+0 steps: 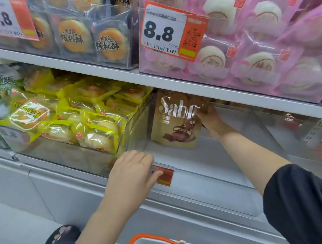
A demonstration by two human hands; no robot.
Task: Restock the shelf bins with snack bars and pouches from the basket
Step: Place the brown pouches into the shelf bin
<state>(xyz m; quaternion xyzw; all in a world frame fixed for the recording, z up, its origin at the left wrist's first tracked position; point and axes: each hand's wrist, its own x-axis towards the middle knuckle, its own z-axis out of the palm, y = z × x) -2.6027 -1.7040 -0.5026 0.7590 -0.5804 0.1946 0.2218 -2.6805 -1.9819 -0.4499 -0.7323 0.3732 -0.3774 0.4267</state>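
our right hand (209, 118) pinches the tan pouch (176, 121) by its side; it looks light and floppy. our left hand (132, 171) curls on the bin edge (195, 173).

- pouch (175, 121): tan-gold, white lettering, brown chocolate cartoon figure;
- packets (78, 114) left of the pouch: yellow and clear wrap, small red labels;
- packets (254, 49) above the pouch: pink wrap, white cakes, red stamps;
- price tag (173, 32) above the pouch: orange, white panel, black digits;
- basket (156, 242) below the pouch: white, orange handle
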